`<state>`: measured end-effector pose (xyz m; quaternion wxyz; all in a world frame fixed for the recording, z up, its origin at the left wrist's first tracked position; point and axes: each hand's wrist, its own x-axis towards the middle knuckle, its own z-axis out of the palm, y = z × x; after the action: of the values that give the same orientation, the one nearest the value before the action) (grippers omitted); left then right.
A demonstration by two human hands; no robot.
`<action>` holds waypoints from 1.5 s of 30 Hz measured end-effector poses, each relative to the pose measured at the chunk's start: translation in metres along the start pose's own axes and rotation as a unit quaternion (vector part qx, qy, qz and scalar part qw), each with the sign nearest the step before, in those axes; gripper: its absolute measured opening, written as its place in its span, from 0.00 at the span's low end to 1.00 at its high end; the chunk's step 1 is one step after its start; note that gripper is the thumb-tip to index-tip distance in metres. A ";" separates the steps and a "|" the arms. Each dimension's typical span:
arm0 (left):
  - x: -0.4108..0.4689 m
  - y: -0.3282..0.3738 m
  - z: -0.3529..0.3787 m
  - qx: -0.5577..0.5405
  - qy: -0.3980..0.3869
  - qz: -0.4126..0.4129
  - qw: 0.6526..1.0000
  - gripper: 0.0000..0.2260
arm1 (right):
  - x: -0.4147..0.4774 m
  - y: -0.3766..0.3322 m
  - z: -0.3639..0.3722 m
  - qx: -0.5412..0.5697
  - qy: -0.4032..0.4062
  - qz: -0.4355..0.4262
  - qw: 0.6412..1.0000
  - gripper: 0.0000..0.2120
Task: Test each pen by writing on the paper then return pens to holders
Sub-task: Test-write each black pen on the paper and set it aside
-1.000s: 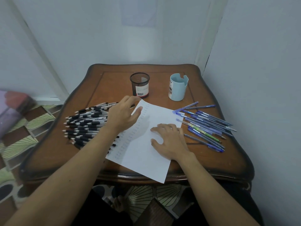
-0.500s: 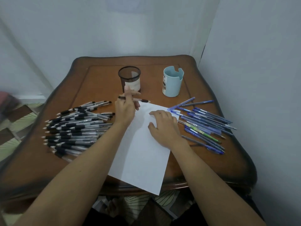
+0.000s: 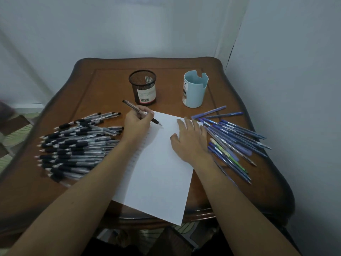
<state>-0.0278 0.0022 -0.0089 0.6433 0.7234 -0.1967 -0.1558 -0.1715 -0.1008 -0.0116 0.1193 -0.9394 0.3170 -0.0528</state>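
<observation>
Early going here, by the look of it: both holders, the black mesh holder point(image 3: 142, 87) and the pale blue holder point(image 3: 195, 92), stand at 12 o'clock on the desk point(image 3: 103, 85) with no pen showing in either. The black pens point(image 3: 77, 145) lie heaped at 9 o'clock, the blue pens point(image 3: 234, 137) fanned out at 3 o'clock, so nearly all the testing and returning is left. Faint marks run down the left side of the paper point(image 3: 156, 172), though they're too pale to read.

The left hand point(image 3: 137, 120) grips one pen point(image 3: 132, 106) in a writing hold, tip down at the sheet's top edge. The right hand point(image 3: 190, 141) lies flat, fingers spread, pinning the paper.

Half a second back that pen was held crosswise above the sheet; a second back the left hand was at the black heap with no pen showing.
</observation>
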 end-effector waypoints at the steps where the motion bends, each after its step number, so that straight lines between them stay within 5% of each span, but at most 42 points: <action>1: 0.000 0.002 -0.001 -0.009 -0.004 -0.007 1.000 0.02 | 0.000 -0.002 0.001 -0.003 -0.008 -0.004 1.000 0.27; 6: 0.008 0.010 -0.001 -0.028 -0.013 -0.037 0.999 0.03 | -0.004 -0.010 0.004 0.024 -0.020 -0.043 0.999 0.28; 13: 0.028 0.008 0.012 0.058 -0.021 0.044 0.997 0.10 | -0.011 -0.004 0.006 0.019 -0.002 -0.066 0.998 0.28; 19: 0.042 0.003 0.031 0.091 -0.011 0.090 0.992 0.07 | -0.012 0.003 0.009 -0.016 -0.065 -0.087 0.994 0.30; 26: 0.049 0.001 0.036 0.122 0.040 0.094 0.987 0.08 | -0.014 0.001 0.011 -0.021 -0.047 -0.085 0.995 0.30; 45: 0.053 -0.009 0.031 0.129 0.015 0.128 0.983 0.07 | -0.018 0.002 0.010 -0.020 -0.058 -0.066 0.996 0.32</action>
<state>0.0047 -0.0501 -0.0202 0.5620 0.7713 -0.2968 -0.0344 -0.1856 -0.0897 -0.0221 0.1149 -0.9620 0.2477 0.0002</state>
